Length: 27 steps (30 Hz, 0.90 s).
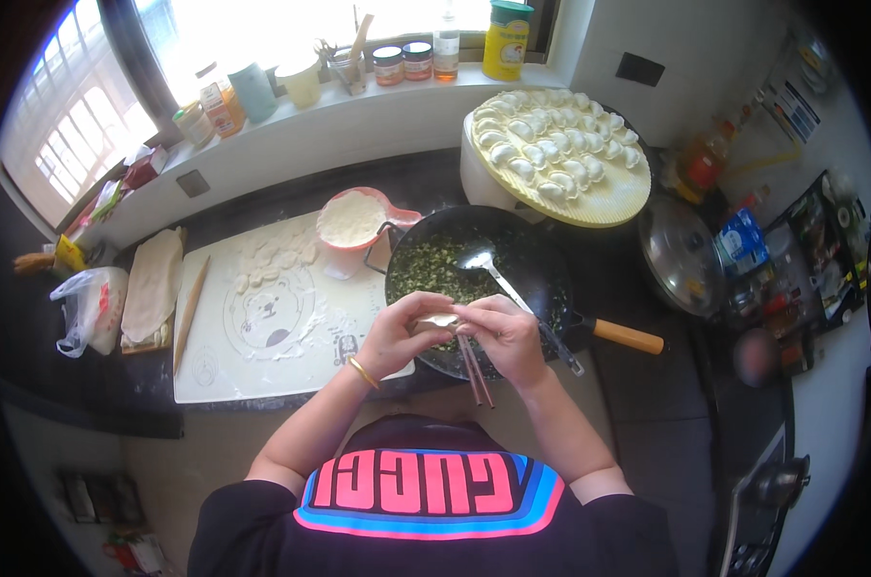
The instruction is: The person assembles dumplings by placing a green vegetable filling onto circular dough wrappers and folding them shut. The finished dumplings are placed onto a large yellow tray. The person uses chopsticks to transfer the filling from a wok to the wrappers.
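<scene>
Between my fingers is a small pale dumpling [442,320], pinched from both sides. My left hand [404,332], with a gold bangle at its wrist, closes on the dumpling's left part. On its right edge press the fingertips of my right hand [504,335]. Both hands are over the near rim of a dark wok [551,279] that holds chopped green filling [435,260]. A slotted metal spoon [493,267] rests in the filling, its handle toward the lower right. A pair of chopsticks [476,373] sticks out toward me below my hands.
At the left lies a floured white mat [358,300] with small dough pieces and a rolling pin [192,313]. A red bowl of flour [353,219] stands beside the wok. Behind, a round yellow tray [608,204] carries several dumplings. The wok's wooden handle [628,336] juts right, near a glass lid [683,252].
</scene>
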{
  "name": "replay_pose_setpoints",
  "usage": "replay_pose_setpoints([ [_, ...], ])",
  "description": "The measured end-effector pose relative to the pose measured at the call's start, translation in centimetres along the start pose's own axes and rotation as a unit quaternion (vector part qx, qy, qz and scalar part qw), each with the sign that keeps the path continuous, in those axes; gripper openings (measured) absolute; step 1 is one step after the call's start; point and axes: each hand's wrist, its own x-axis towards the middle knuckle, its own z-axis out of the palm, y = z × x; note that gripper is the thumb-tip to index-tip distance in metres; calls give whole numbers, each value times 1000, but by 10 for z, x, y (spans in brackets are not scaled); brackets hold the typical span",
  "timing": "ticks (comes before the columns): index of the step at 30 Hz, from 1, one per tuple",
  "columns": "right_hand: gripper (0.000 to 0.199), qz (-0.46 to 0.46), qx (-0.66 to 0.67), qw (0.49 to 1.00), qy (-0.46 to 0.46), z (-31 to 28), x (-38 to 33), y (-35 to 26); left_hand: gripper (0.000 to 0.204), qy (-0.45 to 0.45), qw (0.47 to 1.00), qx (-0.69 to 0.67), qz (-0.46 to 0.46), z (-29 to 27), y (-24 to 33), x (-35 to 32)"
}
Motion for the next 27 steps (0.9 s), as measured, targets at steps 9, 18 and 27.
replay_pose_setpoints([
  [9, 9, -78, -88, 993, 12, 6, 2, 6, 49, 5, 1000, 5, -10, -2, 7, 2],
  [18, 16, -86, -141, 986, 23, 14, 6, 5, 54, 7, 995, 101, 24, -3, 14, 3],
  [27, 14, -110, -156, 980, -54, 10, 25, -18, 55, 37, 959, 274, 61, -4, 24, 5],
])
